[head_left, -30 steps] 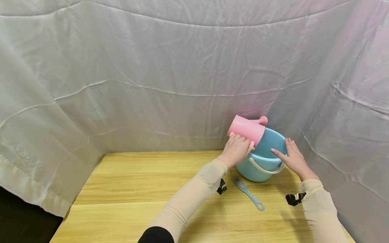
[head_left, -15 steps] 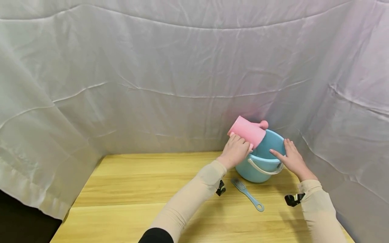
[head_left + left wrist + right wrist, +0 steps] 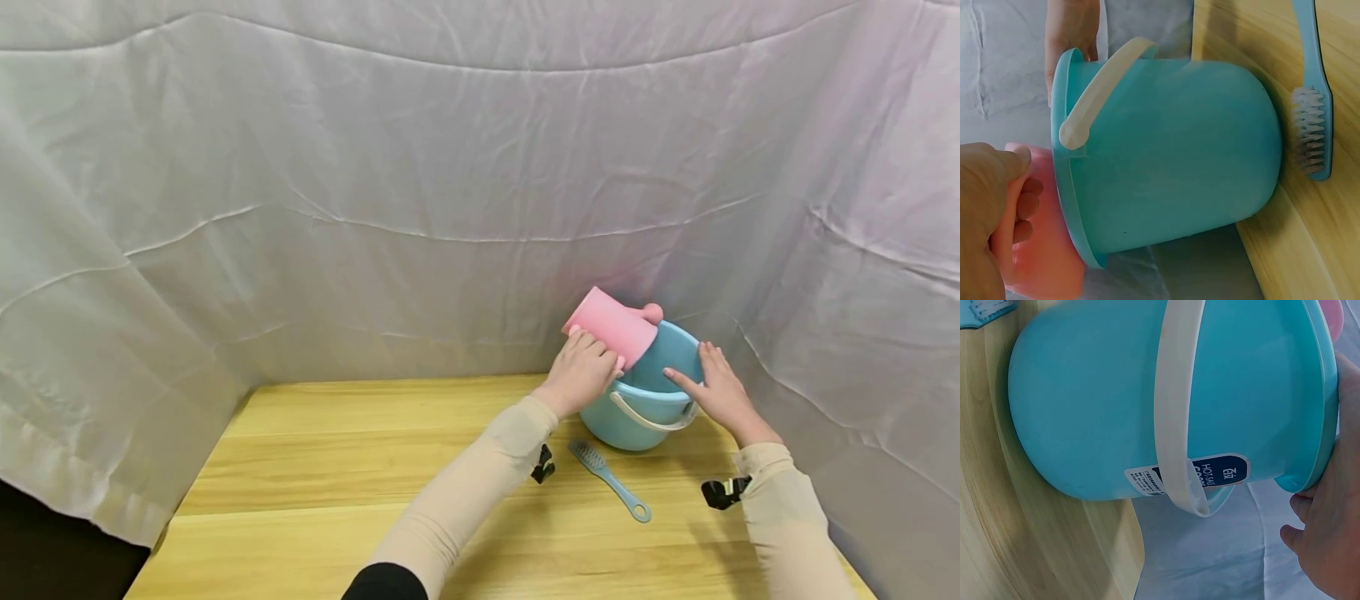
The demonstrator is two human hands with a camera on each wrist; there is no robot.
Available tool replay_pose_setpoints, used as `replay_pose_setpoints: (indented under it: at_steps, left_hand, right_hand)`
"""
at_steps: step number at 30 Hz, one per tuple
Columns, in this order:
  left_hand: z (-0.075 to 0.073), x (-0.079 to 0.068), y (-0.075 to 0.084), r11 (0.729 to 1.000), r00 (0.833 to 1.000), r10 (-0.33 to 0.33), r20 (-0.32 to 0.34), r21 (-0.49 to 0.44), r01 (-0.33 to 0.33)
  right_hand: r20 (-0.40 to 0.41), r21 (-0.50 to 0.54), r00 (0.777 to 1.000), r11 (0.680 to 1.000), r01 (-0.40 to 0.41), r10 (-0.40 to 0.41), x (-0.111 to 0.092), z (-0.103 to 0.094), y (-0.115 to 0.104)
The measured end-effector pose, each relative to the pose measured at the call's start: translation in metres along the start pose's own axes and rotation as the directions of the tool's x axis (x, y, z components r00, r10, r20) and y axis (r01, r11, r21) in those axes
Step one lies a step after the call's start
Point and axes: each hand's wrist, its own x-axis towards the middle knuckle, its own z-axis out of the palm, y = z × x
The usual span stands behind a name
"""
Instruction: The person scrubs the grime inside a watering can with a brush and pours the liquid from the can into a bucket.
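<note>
My left hand (image 3: 581, 372) grips the handle of a pink watering can (image 3: 617, 327). The can is tipped to the right over the mouth of a light blue bucket (image 3: 622, 423), its round sprinkler head (image 3: 653, 313) pointing to the far right. My right hand (image 3: 727, 398) holds the bucket's right rim, thumb over the inside and other fingers at the outer side. The bucket stands upright, its white handle (image 3: 645, 419) folded down at the front. Curled fingers around the can's handle show in the left wrist view. Whatever lies deep inside the bucket is hidden.
A blue scrub brush (image 3: 611, 483) lies on the wooden table (image 3: 337, 467) in front of the bucket, bristles toward it. Grey curtains (image 3: 450, 208) hang behind and at both sides, close to the bucket's back and right. A label (image 3: 1222, 472) is on the bucket.
The watering can has tipped slightly further, its sprinkler head dropping a little toward the bucket. My hands keep their holds. The whole view has shifted slightly.
</note>
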Motion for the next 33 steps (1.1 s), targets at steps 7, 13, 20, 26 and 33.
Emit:
replay_pose_setpoints:
  at_steps: [7,13,20,26,33]
  left_hand:
    - [0.001,0.0,-0.001,1.0,1.0,-0.008,-0.001,-0.009,0.008]
    - [0.004,0.0,-0.004,1.0,1.0,-0.017,0.016,-0.016,0.017]
    - [0.004,0.003,-0.009,1.0,1.0,0.012,0.0,0.022,-0.012]
    - [0.001,0.007,-0.013,0.996,0.997,0.058,-0.057,0.07,-0.054]
    - [0.0,0.011,-0.017,0.992,0.988,0.093,-0.121,0.096,-0.082]
  right_hand:
    - [0.002,0.005,1.0,1.0,-0.001,0.001,0.0,0.001,0.0]
    - [0.004,0.01,1.0,1.0,0.0,0.0,0.0,0.002,0.0]
    - [0.002,0.004,1.0,1.0,0.001,-0.001,0.0,0.001,0.0]
    - [-0.004,0.003,1.0,1.0,0.001,-0.001,0.0,0.001,0.0]
    - [0.0,-0.003,1.0,1.0,-0.002,0.002,0.001,0.002,-0.001]
